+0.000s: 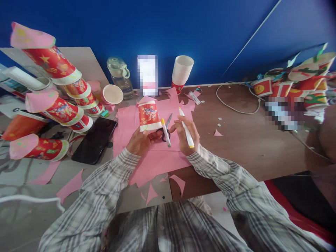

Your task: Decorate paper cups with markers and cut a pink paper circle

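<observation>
My left hand (141, 141) grips the rim of a red patterned paper cup (148, 114), which is upside down with a pink paper piece (147, 100) on its top. In my right hand (187, 134) is a white marker (187, 128) with a yellow end, its other end pointing up and away. Between the hands lie a second marker (165, 132) with a yellow end and a green end, and dark-handled scissors (167, 127). Under them spread pink paper sheets (157, 161). The cup is held above the sheets.
Cup towers with pink cones (52, 105) stand at the left, near a black phone (94, 140). A water bottle (122, 78), an open cup (112, 94) and stacked cups (182, 71) line the back. A glue stick (194, 98), a white cable (231, 108) and paper scraps (178, 183) lie around.
</observation>
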Motion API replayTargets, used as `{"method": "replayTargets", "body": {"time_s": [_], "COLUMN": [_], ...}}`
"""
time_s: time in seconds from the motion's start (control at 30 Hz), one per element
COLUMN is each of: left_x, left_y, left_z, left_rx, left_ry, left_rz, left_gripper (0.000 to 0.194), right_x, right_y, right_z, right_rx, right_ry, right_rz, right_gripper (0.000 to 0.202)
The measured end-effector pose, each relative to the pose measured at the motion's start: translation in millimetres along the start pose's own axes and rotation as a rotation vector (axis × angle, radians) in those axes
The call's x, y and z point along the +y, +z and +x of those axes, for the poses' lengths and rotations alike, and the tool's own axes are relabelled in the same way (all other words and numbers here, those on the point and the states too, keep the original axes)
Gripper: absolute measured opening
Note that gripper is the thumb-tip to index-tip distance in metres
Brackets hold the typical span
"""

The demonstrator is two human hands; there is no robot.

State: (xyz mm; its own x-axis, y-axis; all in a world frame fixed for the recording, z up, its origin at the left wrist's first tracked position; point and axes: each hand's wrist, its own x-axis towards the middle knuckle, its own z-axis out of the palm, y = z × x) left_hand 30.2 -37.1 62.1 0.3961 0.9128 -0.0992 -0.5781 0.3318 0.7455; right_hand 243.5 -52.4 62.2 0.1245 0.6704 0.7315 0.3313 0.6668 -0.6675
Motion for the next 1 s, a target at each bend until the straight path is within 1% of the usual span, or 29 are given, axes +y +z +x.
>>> {"method": "replayTargets", "body": {"time_s": [0.07, 0.13, 0.27, 0.43, 0.53, 0.63, 0.7, 0.8, 0.9, 1.0], "left_x": [0.7, 1.5, 1.6, -0.7, -1.2, -1.4, -1.8, -3.1, -4.4, -5.1], "left_y": [-1.3, -3.5, -10.5, -14.6, -13.6, -12.9, -12.8, -13.1, -14.5, -17.4], "left_z": [-0.1, 0.2, 1.8, 3.3, 3.7, 4.1, 4.5, 5.6, 7.4, 9.7], "left_rx": [0.015, 0.025, 0.001, -0.009, -0.025, -0.031, -0.022, 0.002, 0.02, 0.042], "left_ry": [0.001, -0.015, -0.049, -0.037, -0.039, -0.04, -0.037, -0.014, 0.015, 0.02], "left_rz": [-0.034, -0.049, -0.051, -0.05, -0.052, -0.055, -0.049, -0.036, -0.027, -0.027], "left_gripper": [0.056, 0.06, 0.061, 0.063, 0.066, 0.062, 0.061, 0.065, 0.072, 0.073], "right_x": [4.8, 10.4, 21.5, 34.6, 41.8, 47.3, 50.2, 53.9, 56.1, 54.7], "right_y": [-0.4, -1.1, -3.3, -7.4, -9.8, -12.9, -15.6, -19.5, -21.6, -22.6], "right_z": [-1.8, -3.0, -2.3, 1.0, 2.1, 4.7, 7.8, 13.7, 19.0, 23.5], "right_rx": [-0.078, -0.122, -0.17, -0.269, -0.306, -0.332, -0.362, -0.409, -0.489, -0.563], "right_ry": [0.088, 0.117, 0.091, 0.047, 0.018, 0.014, 0.025, 0.029, 0.035, 0.045], "right_rz": [-0.051, -0.115, -0.187, -0.195, -0.241, -0.301, -0.33, -0.366, -0.458, -0.537], "right_gripper": [0.037, 0.038, 0.046, 0.055, 0.055, 0.054, 0.053, 0.053, 0.057, 0.061]}}
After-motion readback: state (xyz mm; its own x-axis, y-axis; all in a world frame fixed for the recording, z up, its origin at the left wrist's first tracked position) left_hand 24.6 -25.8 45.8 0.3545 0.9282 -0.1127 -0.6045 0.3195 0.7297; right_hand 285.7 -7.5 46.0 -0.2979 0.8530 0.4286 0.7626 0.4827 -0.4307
